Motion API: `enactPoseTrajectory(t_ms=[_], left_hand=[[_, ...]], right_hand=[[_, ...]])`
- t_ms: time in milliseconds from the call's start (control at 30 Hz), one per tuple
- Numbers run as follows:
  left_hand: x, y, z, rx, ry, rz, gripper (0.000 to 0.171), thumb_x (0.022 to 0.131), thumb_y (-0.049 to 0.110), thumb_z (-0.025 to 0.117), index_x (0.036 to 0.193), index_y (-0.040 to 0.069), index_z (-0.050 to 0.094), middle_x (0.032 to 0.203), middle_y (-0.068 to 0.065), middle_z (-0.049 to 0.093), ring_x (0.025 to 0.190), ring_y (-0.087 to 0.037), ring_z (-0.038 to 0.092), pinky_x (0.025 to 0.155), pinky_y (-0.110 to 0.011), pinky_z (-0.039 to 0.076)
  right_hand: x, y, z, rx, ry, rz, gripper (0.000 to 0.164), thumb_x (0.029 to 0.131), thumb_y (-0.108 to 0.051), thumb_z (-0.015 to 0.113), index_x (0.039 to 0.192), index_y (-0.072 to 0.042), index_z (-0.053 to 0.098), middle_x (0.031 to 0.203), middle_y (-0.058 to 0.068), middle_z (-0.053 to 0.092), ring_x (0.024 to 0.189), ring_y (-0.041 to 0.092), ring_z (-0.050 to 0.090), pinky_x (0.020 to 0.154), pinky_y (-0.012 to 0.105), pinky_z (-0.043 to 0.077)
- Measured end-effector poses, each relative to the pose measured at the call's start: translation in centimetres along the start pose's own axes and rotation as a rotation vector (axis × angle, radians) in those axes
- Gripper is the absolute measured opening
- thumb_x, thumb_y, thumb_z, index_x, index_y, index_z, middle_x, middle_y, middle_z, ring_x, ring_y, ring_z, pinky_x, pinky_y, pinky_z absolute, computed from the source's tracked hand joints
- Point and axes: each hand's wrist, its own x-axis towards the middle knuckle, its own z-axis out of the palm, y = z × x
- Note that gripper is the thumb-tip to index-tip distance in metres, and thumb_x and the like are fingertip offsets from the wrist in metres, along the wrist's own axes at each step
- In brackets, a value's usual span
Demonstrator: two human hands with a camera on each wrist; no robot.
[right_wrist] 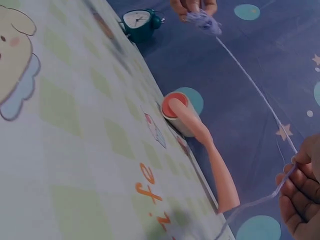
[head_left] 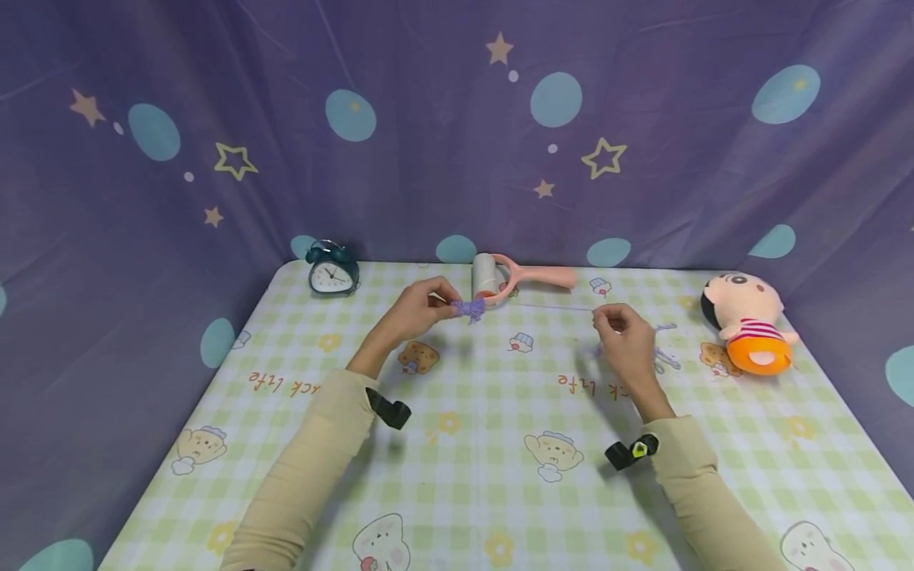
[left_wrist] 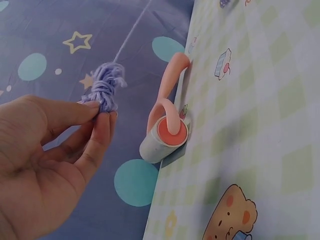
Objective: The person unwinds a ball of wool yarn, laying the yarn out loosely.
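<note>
My left hand (head_left: 426,308) pinches a small wound bundle of purple yarn (left_wrist: 104,88) between thumb and fingertips, held above the table. A single strand of yarn (right_wrist: 255,85) runs taut from the bundle across to my right hand (head_left: 624,339), whose thumb and forefinger pinch it. Below the right hand the strand hangs slack, as the right wrist view shows. Loose purple yarn (head_left: 667,361) lies on the table behind the right hand, partly hidden by it.
A pink-handled lint roller (head_left: 539,276) lies at the table's back edge, behind the strand. A dark green alarm clock (head_left: 333,274) stands back left. A plush doll (head_left: 753,321) in orange lies on the right. The checked tablecloth (head_left: 471,476) meets a purple curtain behind.
</note>
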Motion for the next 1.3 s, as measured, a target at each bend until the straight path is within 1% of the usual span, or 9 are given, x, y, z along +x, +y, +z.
enactPoseTrajectory(t_ms=[167, 267, 333, 533, 633, 833, 933, 1167, 1300], left_hand=[[0.1, -0.1, 0.0, 0.042, -0.027, 0.02, 0.005, 0.091, 0.011, 0.065, 0.096, 0.01, 0.063, 0.103, -0.006, 0.064, 0.091, -0.02, 0.064, 0.074, -0.031, 0.053], [0.0, -0.2, 0.0, 0.067, -0.031, 0.019, 0.005, 0.091, 0.012, 0.065, 0.096, 0.011, 0.063, 0.103, -0.006, 0.065, 0.091, -0.021, 0.064, 0.073, -0.031, 0.053], [-0.1, -0.2, 0.0, 0.069, -0.027, 0.011, 0.005, 0.091, 0.013, 0.065, 0.096, 0.012, 0.063, 0.103, -0.005, 0.065, 0.092, -0.022, 0.064, 0.073, -0.031, 0.053], [-0.2, -0.2, -0.2, 0.049, -0.015, 0.006, 0.005, 0.092, 0.011, 0.064, 0.097, 0.011, 0.062, 0.105, -0.006, 0.064, 0.093, -0.022, 0.065, 0.074, -0.032, 0.053], [-0.1, -0.3, -0.3, 0.052, -0.013, 0.012, 0.005, 0.092, 0.011, 0.064, 0.097, 0.011, 0.062, 0.105, -0.006, 0.064, 0.093, -0.02, 0.065, 0.075, -0.032, 0.053], [-0.2, -0.7, -0.8, 0.066, -0.003, 0.02, 0.006, 0.092, 0.011, 0.064, 0.097, 0.01, 0.063, 0.105, -0.007, 0.064, 0.093, -0.021, 0.065, 0.076, -0.032, 0.054], [-0.2, -0.7, -1.0, 0.068, -0.003, 0.029, 0.007, 0.092, 0.01, 0.064, 0.098, 0.008, 0.063, 0.107, -0.009, 0.064, 0.094, -0.022, 0.065, 0.076, -0.033, 0.054], [-0.3, -0.5, -0.9, 0.059, 0.002, 0.034, 0.006, 0.092, 0.009, 0.064, 0.098, 0.009, 0.062, 0.106, -0.008, 0.064, 0.093, -0.021, 0.065, 0.076, -0.032, 0.054], [-0.3, -0.5, -1.0, 0.06, 0.007, 0.038, 0.006, 0.092, 0.01, 0.064, 0.098, 0.009, 0.062, 0.106, -0.008, 0.064, 0.094, -0.022, 0.065, 0.076, -0.033, 0.054]], right_hand=[[0.5, 0.0, -0.7, 0.014, 0.039, -0.026, 0.02, 0.093, -0.021, 0.062, 0.095, -0.002, 0.069, 0.084, 0.014, 0.069, 0.068, -0.008, 0.054, 0.065, 0.01, 0.044], [0.8, 0.0, -1.2, 0.03, 0.058, -0.027, 0.022, 0.094, -0.022, 0.061, 0.096, -0.002, 0.069, 0.083, 0.012, 0.069, 0.068, -0.008, 0.055, 0.065, 0.009, 0.045], [0.9, 0.0, -1.5, 0.034, 0.075, -0.019, 0.022, 0.094, -0.022, 0.061, 0.096, -0.002, 0.069, 0.081, 0.009, 0.069, 0.067, -0.007, 0.055, 0.063, 0.01, 0.045], [1.1, 0.7, -2.3, 0.019, 0.097, 0.029, 0.021, 0.094, -0.022, 0.059, 0.097, -0.004, 0.069, 0.077, -0.012, 0.063, 0.068, -0.006, 0.056, 0.062, 0.011, 0.045], [1.1, 1.1, -2.7, 0.009, 0.119, 0.057, 0.021, 0.094, -0.022, 0.059, 0.097, -0.004, 0.069, 0.075, -0.016, 0.061, 0.067, -0.006, 0.056, 0.061, 0.011, 0.044], [1.6, 1.9, -4.0, -0.004, 0.192, 0.098, 0.021, 0.093, -0.02, 0.059, 0.097, -0.002, 0.069, 0.069, -0.025, 0.056, 0.064, -0.007, 0.054, 0.059, 0.011, 0.041], [1.7, 2.3, -4.6, 0.0, 0.209, 0.117, 0.021, 0.092, -0.02, 0.06, 0.096, -0.001, 0.068, 0.067, -0.025, 0.055, 0.064, -0.006, 0.054, 0.059, 0.01, 0.042], [1.4, 2.6, -5.1, -0.007, 0.204, 0.183, 0.022, 0.093, -0.023, 0.058, 0.097, -0.002, 0.067, 0.07, -0.022, 0.055, 0.066, -0.004, 0.054, 0.061, 0.01, 0.042], [1.4, 3.0, -5.8, -0.003, 0.228, 0.21, 0.022, 0.094, -0.023, 0.057, 0.099, -0.004, 0.066, 0.072, -0.021, 0.055, 0.067, -0.005, 0.054, 0.062, 0.01, 0.042]])
